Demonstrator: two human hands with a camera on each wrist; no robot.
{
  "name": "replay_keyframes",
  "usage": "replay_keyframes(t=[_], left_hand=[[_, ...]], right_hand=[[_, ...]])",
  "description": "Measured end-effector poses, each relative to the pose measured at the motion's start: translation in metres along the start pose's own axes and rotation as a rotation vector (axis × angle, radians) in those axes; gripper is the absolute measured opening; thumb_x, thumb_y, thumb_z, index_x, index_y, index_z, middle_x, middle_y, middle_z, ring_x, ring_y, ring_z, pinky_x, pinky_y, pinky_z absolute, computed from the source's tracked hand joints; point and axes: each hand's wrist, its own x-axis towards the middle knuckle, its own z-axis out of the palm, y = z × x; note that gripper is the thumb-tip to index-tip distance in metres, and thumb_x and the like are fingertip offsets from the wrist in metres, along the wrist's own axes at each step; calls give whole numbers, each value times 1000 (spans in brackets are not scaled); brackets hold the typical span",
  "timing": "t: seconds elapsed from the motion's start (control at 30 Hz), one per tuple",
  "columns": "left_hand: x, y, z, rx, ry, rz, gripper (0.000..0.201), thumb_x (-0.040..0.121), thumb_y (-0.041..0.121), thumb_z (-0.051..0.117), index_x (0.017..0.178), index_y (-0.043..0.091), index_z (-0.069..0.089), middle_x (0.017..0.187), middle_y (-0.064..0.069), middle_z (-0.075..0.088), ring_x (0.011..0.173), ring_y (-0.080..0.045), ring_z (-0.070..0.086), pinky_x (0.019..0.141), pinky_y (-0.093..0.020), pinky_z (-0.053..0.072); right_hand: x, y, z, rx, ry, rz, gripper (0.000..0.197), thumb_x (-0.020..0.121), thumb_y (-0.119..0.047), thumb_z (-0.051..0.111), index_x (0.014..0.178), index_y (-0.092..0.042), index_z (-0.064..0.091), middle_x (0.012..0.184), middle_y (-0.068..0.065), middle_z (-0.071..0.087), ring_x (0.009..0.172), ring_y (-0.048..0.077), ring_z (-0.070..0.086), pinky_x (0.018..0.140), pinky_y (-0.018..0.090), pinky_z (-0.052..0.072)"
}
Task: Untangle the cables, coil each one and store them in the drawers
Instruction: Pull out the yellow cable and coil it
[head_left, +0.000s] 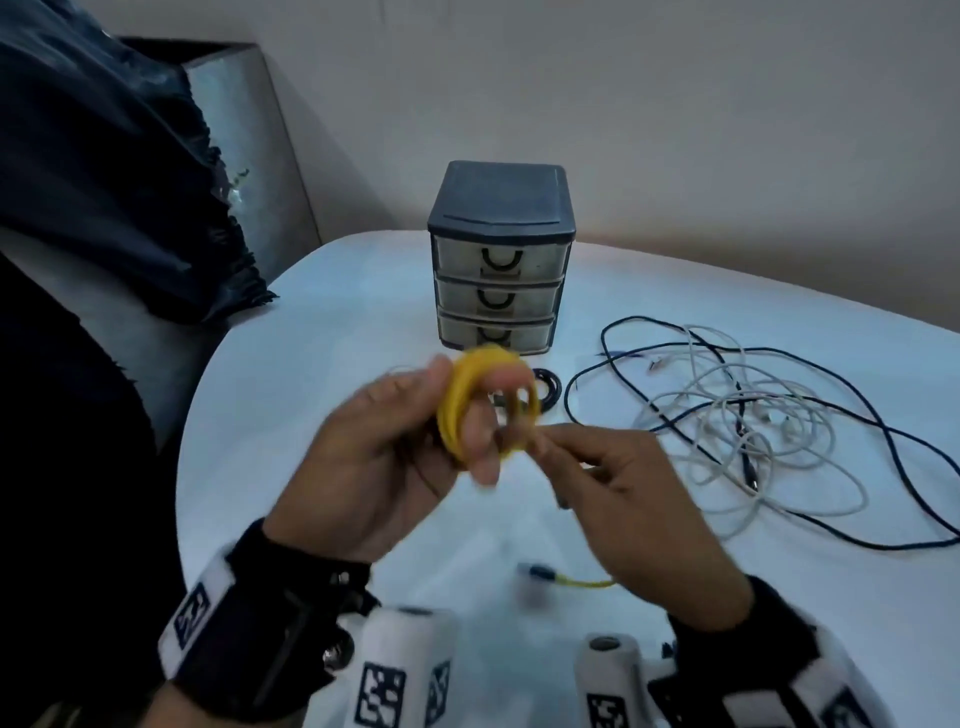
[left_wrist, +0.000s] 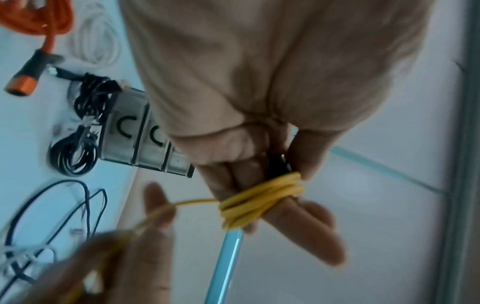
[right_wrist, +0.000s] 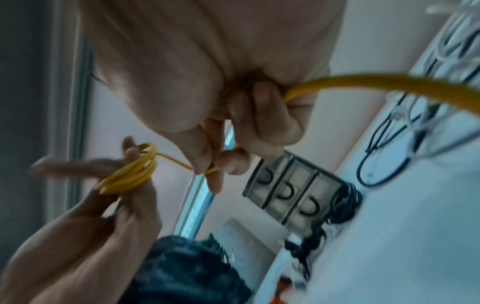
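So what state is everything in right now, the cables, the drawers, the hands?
yellow cable: partly coiled around the left hand's fingers, tail loose
left hand: holds the yellow coil
right hand: pinches the yellow cable's free length
drawer unit: all three drawers closed
white cable: loose, tangled with the dark blue cable
black cables: coiled, on the table by the drawers

Left hand (head_left: 384, 447) raised with fingers (left_wrist: 309, 226) extended; right hand (head_left: 634, 499) beside it, fingers (right_wrist: 207, 162) pinched together.
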Motion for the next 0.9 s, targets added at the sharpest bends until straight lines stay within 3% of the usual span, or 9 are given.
replay_keyframes(t=[0.1, 0.23, 0.3, 0.37, 0.47, 0.57, 0.63, 0.8, 0.9], left_hand=[[3, 6, -5, 16, 304, 101, 44, 95, 28, 41, 104, -2, 73, 78, -3, 72, 77, -15, 72, 86, -27, 56], [3, 0, -20, 448, 520, 163, 34, 104, 21, 36, 104, 9, 67, 83, 0, 75, 91, -19, 73, 86, -25, 53], [0, -12, -22, 941, 538, 156, 35, 105, 22, 39, 92, 15, 71, 85, 3, 75, 99, -10, 69, 83, -19, 51], [-2, -22, -19, 1292, 471, 127, 37, 104, 22, 43, 79, 11, 68, 79, 4, 71, 84, -6, 65, 68, -17, 48], [-4, -22, -14, 1463, 346, 8, 41, 103, 27, 44, 69, 8, 58, 65, -1, 62, 68, -14, 58, 67, -36, 47], [-11, -12, 11, 1250, 86, -259, 46, 102, 37, 43, 65, 17, 62, 62, -3, 65, 84, -20, 68, 75, -42, 49], [-15, -6, 29, 921, -14, -282, 39, 100, 33, 46, 81, 13, 72, 55, 0, 61, 75, -14, 66, 78, -38, 49], [-4, -4, 23, -46, 251, -50, 36, 98, 27, 43, 86, 4, 68, 56, 7, 39, 44, -8, 43, 77, -25, 53], [3, -14, 16, -209, 419, -14, 38, 98, 33, 41, 82, 6, 61, 54, 6, 38, 45, -7, 45, 74, -24, 55]], right_hand=[[-12, 5, 22, -146, -192, 0, 21, 100, -33, 52, 107, -32, 72, 58, -6, 50, 53, 11, 48, 54, 26, 37], [-26, -13, 19, -338, -344, -52, 25, 102, -36, 41, 121, -34, 58, 51, -15, 49, 51, 8, 47, 53, 17, 30], [-29, -22, 10, -401, -343, -84, 26, 101, -38, 41, 122, -35, 56, 51, -11, 48, 51, 8, 47, 51, 19, 33], [-30, -29, -1, -413, -289, -127, 22, 101, -39, 43, 114, -34, 61, 55, -15, 51, 53, 6, 48, 52, 19, 34], [-22, -31, -25, -365, -47, -134, 21, 95, -42, 53, 89, -31, 69, 63, -11, 64, 55, 10, 54, 55, 23, 41], [-9, -18, -40, -229, 118, -55, 13, 89, -30, 65, 78, -32, 72, 57, -11, 62, 48, 10, 48, 47, 18, 37], [-4, -8, -34, 14, 121, -23, 10, 89, -24, 67, 84, -26, 75, 53, -11, 57, 47, 7, 42, 47, 17, 36], [-5, -2, 7, 512, 76, 83, 20, 88, -22, 58, 94, -10, 73, 71, -1, 67, 53, 14, 52, 46, 19, 39], [-8, -4, 28, 585, 75, 187, 18, 97, -11, 54, 102, -8, 71, 77, 3, 70, 62, 11, 61, 48, 17, 43]])
